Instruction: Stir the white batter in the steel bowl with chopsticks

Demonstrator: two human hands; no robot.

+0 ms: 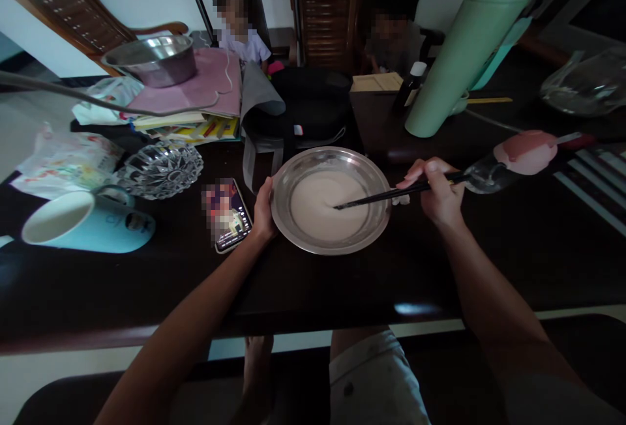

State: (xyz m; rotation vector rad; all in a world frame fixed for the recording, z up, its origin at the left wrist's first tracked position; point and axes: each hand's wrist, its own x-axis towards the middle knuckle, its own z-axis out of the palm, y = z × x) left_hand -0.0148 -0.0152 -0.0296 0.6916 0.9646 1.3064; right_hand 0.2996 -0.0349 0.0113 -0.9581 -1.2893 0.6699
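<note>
A round steel dish (288, 216) holding a pale, milky batter (323, 206) sits on the dark table in front of me. My left hand (263, 213) grips the dish's left rim. My right hand (437, 193) is closed around a pair of dark chopsticks (379, 197), whose tips dip into the batter near its middle.
A phone (227, 214) lies just left of the dish. A turquoise mug (81, 223), a glass bowl (161, 167), books under a steel bowl (154, 60), a dark bag (303, 109), a green flask (469, 53) and a clear bottle (513, 161) crowd the table. Two people sit at the far side.
</note>
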